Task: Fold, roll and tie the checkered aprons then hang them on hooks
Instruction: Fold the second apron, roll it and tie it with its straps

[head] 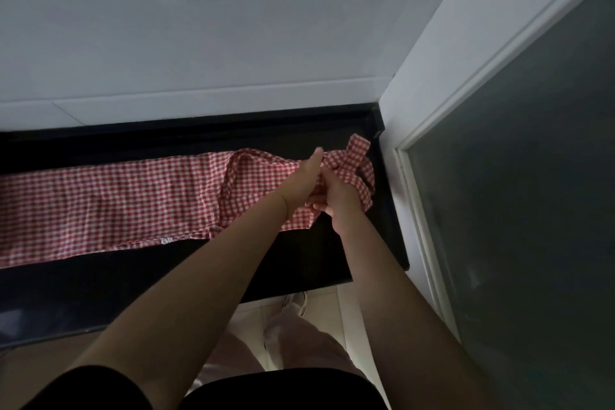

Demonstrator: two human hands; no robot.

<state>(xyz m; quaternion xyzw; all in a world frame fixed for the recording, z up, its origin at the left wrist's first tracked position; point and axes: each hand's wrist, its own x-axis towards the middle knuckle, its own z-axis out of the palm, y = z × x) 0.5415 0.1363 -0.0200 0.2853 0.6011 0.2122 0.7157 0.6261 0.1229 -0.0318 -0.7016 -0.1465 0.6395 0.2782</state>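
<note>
A white wall (233, 27) fills the upper part of the view, and a dark glass door (532, 193) in a white frame stands at the right. Below the wall runs a black countertop (283, 263), and across it lies the red-and-white checkered apron (116, 196), already folded into a long narrow band that goes from the left edge of the view to the right end of the counter.

At this right end the cloth is bunched and its straps (356, 160) make loose loops near the corner of the counter. Both hands work there. The left hand (309, 173) reaches over the apron with fingers that look mostly straight, touching the bunched end. The right hand (336, 200) has its fingers curled around a strap or a fold of the same end; which one exactly, I cannot tell.

The folding seems finished, so I judge that the step in hand is to gather the straps before the rolling starts from this end. The next move calls for a tight, even first turn, with the straps kept free for the tying afterwards.

No container is visible here, and no hooks are in view.
</note>
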